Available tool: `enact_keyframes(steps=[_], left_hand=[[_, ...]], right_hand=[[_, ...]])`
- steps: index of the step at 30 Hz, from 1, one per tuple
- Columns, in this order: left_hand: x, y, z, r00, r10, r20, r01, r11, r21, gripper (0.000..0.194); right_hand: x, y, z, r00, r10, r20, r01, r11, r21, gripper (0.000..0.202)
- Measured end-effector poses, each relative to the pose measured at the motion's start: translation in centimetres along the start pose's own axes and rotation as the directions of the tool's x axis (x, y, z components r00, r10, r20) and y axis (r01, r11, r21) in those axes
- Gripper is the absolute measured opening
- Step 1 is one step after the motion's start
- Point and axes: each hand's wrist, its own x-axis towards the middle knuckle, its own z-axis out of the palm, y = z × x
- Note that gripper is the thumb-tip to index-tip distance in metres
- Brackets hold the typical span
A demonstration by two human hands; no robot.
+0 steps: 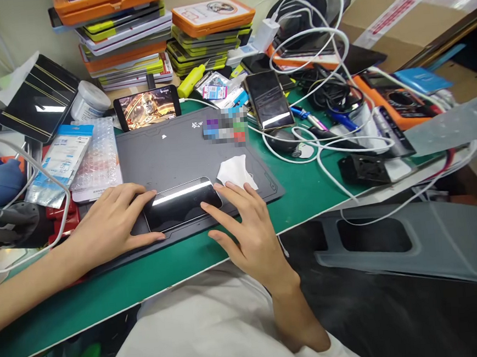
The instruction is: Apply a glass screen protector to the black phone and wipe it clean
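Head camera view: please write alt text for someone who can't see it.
A person's left hand and right hand frame a dark-screened phone on a gray mat. White cloth or paper lies nearby; at the mat's far edge, a second phone shows a picture, near stacked cases.

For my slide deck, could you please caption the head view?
Left hand and right hand at opposite ends of a dark-screened phone lying on a gray mat, a white cloth nearby.

Left hand (112, 221) and right hand (253, 233) angle inward, fingers (222, 218) spread.
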Motion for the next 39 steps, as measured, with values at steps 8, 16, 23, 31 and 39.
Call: enact_keyframes(steps=[8, 16, 23, 31, 39], left_hand=[[0.1, 0.0, 0.2, 1.0, 0.02, -0.017, -0.02, 1.0, 0.017, 0.079], [0.1, 0.1, 0.0, 0.999, 0.032, -0.002, -0.032, 0.996, 0.079, 0.081], [0.2, 0.3, -0.1, 0.999, 0.041, -0.014, -0.039, 0.995, 0.092, 0.082], [0.1, -0.2, -0.3, 1.0, -0.008, 0.027, 0.006, 0.998, 0.062, 0.082], [0.0, -0.7, -0.6, 0.998, -0.024, 0.064, 0.021, 0.998, 0.053, 0.077]], right_hand=[[0.7, -0.6, 0.0, 0.996, -0.09, 0.008, 0.09, 0.996, 0.013, 0.046], [1.6, -1.7, 0.5, 0.994, -0.112, 0.003, 0.112, 0.992, 0.056, 0.047], [2.2, -2.9, 0.9, 0.993, -0.117, -0.011, 0.118, 0.99, 0.077, 0.043], [2.8, -4.2, 1.4, 0.987, -0.16, 0.008, 0.158, 0.982, 0.106, 0.05], [3.5, -5.3, 2.5, 0.979, -0.203, 0.029, 0.199, 0.974, 0.109, 0.056]])
